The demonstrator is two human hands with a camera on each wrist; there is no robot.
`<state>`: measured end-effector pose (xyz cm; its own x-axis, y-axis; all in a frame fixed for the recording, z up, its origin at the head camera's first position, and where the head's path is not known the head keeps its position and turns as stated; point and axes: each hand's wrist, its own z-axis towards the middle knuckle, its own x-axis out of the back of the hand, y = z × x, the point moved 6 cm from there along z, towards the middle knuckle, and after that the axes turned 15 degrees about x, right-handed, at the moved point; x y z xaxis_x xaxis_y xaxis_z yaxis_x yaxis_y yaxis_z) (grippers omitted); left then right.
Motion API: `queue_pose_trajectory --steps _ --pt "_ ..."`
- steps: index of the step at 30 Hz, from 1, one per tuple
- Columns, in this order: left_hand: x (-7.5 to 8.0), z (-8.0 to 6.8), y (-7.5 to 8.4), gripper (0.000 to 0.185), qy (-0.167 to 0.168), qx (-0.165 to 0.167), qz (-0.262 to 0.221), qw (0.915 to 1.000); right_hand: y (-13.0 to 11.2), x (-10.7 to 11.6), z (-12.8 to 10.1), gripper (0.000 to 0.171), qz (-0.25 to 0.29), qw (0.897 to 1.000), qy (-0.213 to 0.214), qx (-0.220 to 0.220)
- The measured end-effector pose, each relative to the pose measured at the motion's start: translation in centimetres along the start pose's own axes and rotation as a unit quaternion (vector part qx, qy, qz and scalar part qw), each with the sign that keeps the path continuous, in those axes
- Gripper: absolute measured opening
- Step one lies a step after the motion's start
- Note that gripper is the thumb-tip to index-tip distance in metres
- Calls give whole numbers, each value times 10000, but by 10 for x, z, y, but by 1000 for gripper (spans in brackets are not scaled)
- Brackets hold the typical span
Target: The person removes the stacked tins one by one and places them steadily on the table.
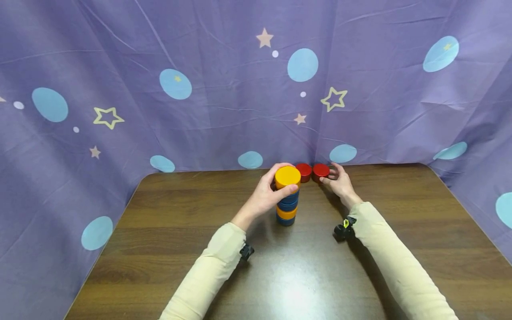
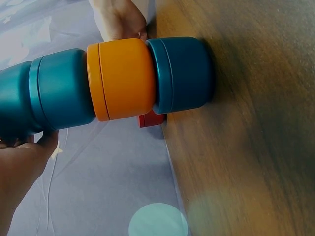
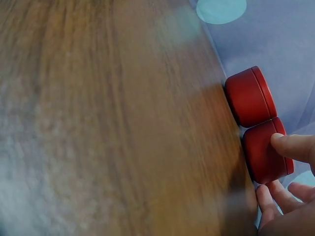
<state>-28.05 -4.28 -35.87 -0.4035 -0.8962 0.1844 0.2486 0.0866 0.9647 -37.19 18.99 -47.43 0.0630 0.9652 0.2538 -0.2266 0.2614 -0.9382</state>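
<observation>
Tins are piling up: from the head view, your left hand point(image 1: 266, 194) is gripping the stack point(image 1: 287, 198) near the counter's point(image 1: 192, 222) far edge. Left wrist: blue and orange layers are sitting square. Right wrist: your right hand point(image 3: 288, 196) is pinching one of two red tins point(image 3: 266, 157) not yet stacked.

A stack point(image 1: 287, 200) of tins stands mid-desk point(image 1: 168, 231). Behind it, 2 tins point(image 1: 313, 171) sit side by side, touching, before the curtain point(image 1: 224, 89) at the desk's back edge.
</observation>
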Motion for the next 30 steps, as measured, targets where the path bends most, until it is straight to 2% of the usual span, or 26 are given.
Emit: queue_pose_trajectory --steps 10,21,27,30 --pt "-1 1 1 45 17 28 42 10000 0 -2 -1 61 83 9999 97 8" --pt "0 0 -1 46 6 24 13 10000 2 -4 -3 58 -43 9999 28 88" --pt "0 0 -1 58 38 -50 -39 10000 2 -4 -3 59 49 9999 -33 107" --pt "0 0 0 54 38 -56 -93 9999 1 -3 -4 60 47 9999 -104 69"
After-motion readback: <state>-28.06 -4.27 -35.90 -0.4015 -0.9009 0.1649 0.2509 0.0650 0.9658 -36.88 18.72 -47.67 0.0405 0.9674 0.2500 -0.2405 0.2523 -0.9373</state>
